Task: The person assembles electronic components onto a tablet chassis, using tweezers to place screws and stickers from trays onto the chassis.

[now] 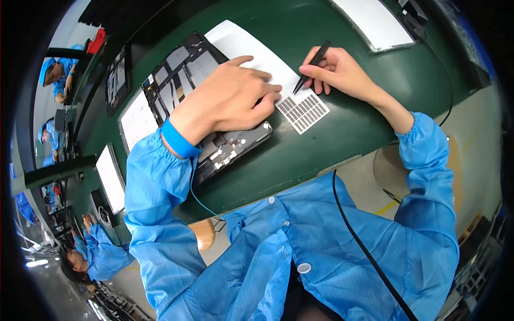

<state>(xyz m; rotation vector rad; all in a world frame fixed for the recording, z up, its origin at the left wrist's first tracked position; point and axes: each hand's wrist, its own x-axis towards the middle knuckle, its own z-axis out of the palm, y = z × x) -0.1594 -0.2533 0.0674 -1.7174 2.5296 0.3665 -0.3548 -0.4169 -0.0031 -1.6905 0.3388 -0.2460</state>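
Observation:
My right hand (341, 72) grips black tweezers (319, 55) like a pen. Their tips point down at the upper edge of a sheet of small grey rectangular labels (303, 114); whether they touch it I cannot tell. My left hand (227, 97) reaches over an opened black laptop chassis (202, 65), its fingers apart and nothing seen in them. Its fingertips rest on or just over a white sheet (230, 38), beside the labels. Part of the chassis is hidden under this hand and wrist. A blue wrist strap (179, 138) with a thin cord circles my left wrist.
Everything lies on a green table (316, 152). Another white sheet (375, 24) lies at the far right near a black cable. To the left are a second dark device (118, 80) and a white panel (111, 176). People in blue work farther left.

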